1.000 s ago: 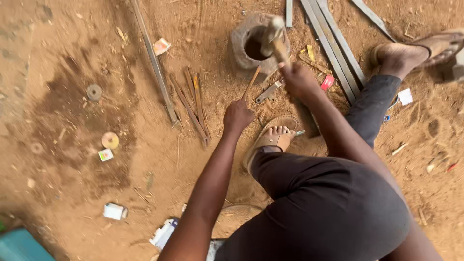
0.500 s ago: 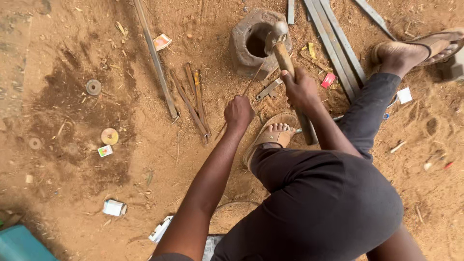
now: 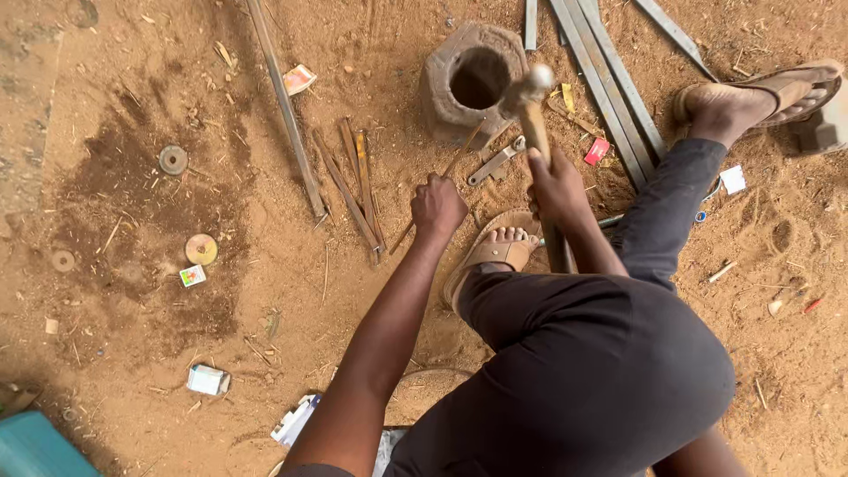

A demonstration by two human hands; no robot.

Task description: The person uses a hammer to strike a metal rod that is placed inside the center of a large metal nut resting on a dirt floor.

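My right hand (image 3: 558,187) grips the wooden handle of a hammer (image 3: 530,97). Its metal head is raised in front of a hollow grey concrete block (image 3: 442,97). My left hand (image 3: 437,208) is a closed fist around a thin rusty rod (image 3: 464,150) that slants up towards the block's base. A flat metal bracket (image 3: 495,163) lies on the sand between my hands. My sandalled left foot (image 3: 499,252) rests just below them.
Several long metal bars (image 3: 609,88) lie at the upper right beside my other sandalled foot (image 3: 751,97). A long bar (image 3: 283,106) and short rusty rods (image 3: 353,181) lie to the left. Round discs (image 3: 172,159) and small packets (image 3: 208,380) dot the sand. A blue container corner (image 3: 31,446) shows at bottom left.
My right hand and the hammer have come down and nearer to me, with the head lower over the block. The left fist has stayed in place on the rod.
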